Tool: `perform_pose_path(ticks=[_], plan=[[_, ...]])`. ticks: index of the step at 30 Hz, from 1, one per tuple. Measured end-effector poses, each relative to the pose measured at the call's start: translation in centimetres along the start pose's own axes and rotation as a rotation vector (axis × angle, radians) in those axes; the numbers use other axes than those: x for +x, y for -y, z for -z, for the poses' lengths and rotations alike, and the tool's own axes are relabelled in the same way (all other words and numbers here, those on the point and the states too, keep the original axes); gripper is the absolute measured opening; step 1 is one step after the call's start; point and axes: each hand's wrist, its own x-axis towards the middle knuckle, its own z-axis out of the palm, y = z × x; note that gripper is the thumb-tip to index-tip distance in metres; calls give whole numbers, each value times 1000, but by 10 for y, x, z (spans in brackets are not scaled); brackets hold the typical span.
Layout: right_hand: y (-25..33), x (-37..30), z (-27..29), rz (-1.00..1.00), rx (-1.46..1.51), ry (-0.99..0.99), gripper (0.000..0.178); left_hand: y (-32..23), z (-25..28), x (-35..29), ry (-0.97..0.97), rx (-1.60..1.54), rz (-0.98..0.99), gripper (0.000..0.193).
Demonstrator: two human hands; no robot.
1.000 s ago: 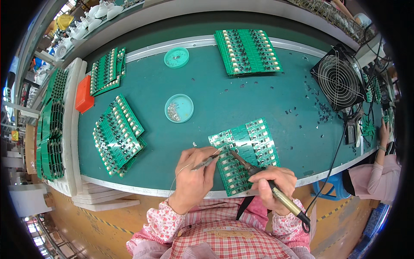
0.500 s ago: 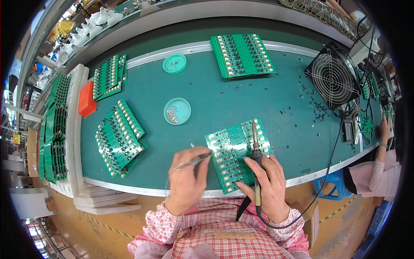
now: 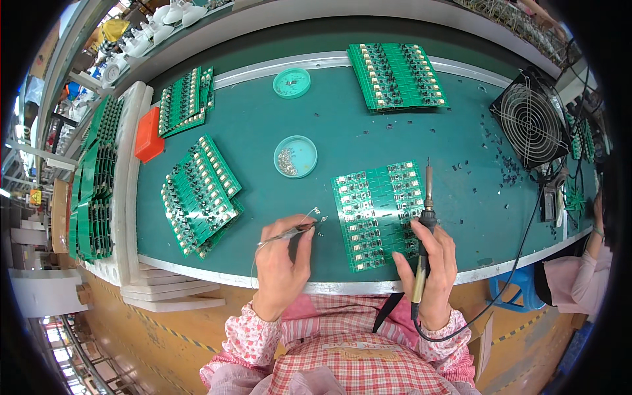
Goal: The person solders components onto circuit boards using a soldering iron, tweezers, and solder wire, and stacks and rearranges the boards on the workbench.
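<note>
A: Lying flat near the bench edge, one green circuit panel [image 3: 382, 214] is seen, rows of small boards.

B: Right of it, a soldering iron [image 3: 424, 224] is gripped by the right hand [image 3: 431, 266]; left of it, tweezers [image 3: 289, 232] are pinched in the left hand [image 3: 283, 260]. Two round dishes [image 3: 295, 157] are counted beyond.

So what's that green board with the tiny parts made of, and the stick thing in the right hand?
The green circuit board panel looks like stiff laminate with a glossy green coating and small metal pads. The soldering iron seems to have a dull metal tip and a black plastic or rubber handle.
</note>
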Motion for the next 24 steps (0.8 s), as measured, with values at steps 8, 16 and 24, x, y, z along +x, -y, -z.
perform_pose_path(ticks=[8, 16, 24], plan=[[3, 2, 2, -6, 30, 15, 54, 0, -3, 0, 10, 37, -11, 10], [2, 2, 3, -11, 47, 15, 54, -1, -4, 0, 10, 36, -6, 8], [2, 2, 3, -1, 55, 9, 53, -4, -4, 2, 6, 34, -17, 11]])
